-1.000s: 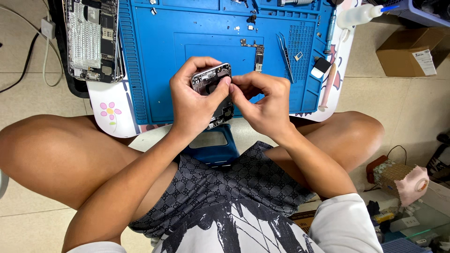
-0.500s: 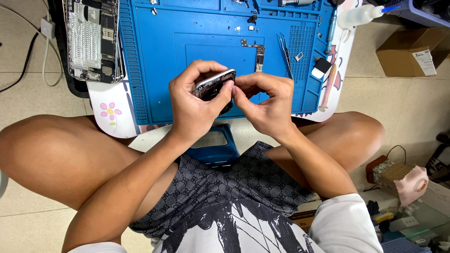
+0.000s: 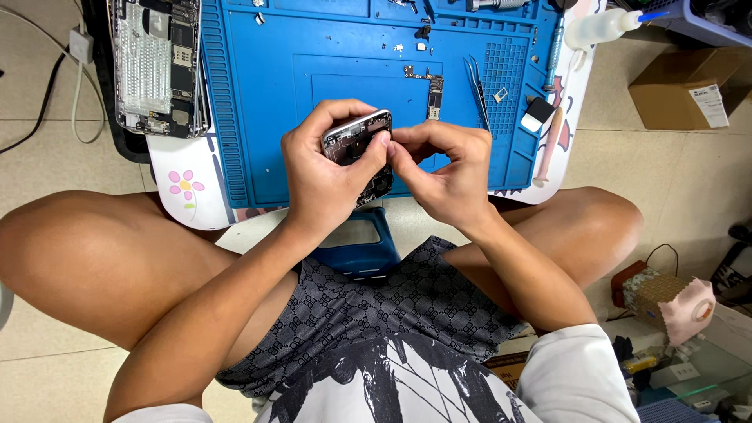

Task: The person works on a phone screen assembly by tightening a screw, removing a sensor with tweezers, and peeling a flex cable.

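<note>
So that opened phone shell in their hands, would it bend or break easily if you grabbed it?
The phone shell looks like a rigid metal frame, so probably stiff and light. The left hand holds it by its edges, and the right hand pinches at its top. Its exposed inner parts seem fragile, so squeezing there could damage them.

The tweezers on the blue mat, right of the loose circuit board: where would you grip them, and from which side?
Probably at mid-shaft, pinching across the two thin arms from straight above. The tweezers lie flat on the blue mat, running away from the person, with bare mat on both sides. The right hand is nearest, but both it and the left hand are busy with the opened phone.
</note>
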